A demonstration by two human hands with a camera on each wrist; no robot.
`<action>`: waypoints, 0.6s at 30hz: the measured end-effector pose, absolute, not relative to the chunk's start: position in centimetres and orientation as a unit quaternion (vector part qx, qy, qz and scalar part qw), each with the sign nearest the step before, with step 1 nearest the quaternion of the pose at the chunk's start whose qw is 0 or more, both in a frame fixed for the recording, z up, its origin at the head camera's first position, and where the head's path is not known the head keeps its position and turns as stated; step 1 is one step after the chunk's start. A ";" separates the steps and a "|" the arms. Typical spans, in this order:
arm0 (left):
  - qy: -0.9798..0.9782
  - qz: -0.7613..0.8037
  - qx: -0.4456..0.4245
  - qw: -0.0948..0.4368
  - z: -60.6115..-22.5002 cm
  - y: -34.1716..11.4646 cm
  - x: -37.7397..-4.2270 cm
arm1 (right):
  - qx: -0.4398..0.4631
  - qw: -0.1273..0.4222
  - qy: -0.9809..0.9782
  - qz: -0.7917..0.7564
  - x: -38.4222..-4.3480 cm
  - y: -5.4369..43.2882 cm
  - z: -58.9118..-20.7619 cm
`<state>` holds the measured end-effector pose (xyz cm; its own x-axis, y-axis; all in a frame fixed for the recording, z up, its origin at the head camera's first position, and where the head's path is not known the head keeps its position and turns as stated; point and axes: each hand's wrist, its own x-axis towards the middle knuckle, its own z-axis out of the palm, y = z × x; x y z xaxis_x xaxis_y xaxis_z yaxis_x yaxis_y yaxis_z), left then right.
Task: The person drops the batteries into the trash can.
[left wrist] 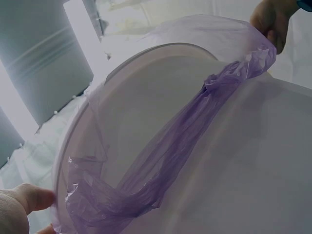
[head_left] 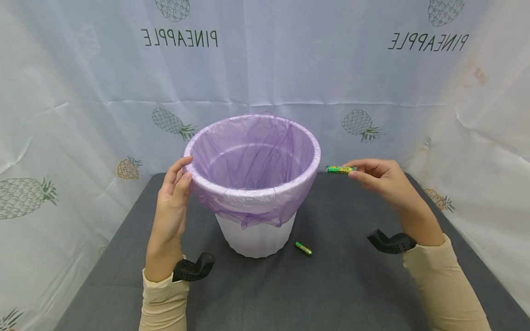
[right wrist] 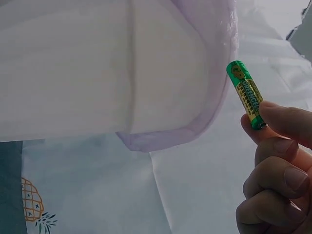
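A white trash can [head_left: 256,235] stands upright, lined with a translucent purple trash bag [head_left: 248,216] folded over its rim. My left hand [head_left: 169,207] holds the left side of the bagged rim with thumb and fingertips. The left wrist view shows the thumb [left wrist: 36,197] against the rim and the bag's bunched edge [left wrist: 170,146]. To the right of the can, my right hand [head_left: 378,179] pinches a green and yellow battery [head_left: 339,169] by one end between thumb and index finger. In the right wrist view the battery [right wrist: 245,95] appears beside the bag; the other fingers are curled.
A second green battery [head_left: 304,248] lies on the dark grey tabletop [head_left: 256,294], just right of the can's base. White pineapple-print curtains [head_left: 269,69] hang behind and on both sides. A black wrist device [head_left: 192,267] is on each forearm.
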<state>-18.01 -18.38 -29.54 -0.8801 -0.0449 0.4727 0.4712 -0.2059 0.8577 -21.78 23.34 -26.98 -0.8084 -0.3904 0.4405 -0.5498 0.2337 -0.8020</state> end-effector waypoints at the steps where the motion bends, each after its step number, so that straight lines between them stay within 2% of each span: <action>1: -0.606 -0.756 -0.176 0.171 -29.6 -18.4 -18.0 | 0.303 0.074 -0.779 0.544 -21.8 23.3 -26.8; 18: -0.605 -0.756 -0.180 0.173 -29.8 -18.4 -18.2 | 0.323 0.087 -0.732 0.594 -21.7 22.5 -25.5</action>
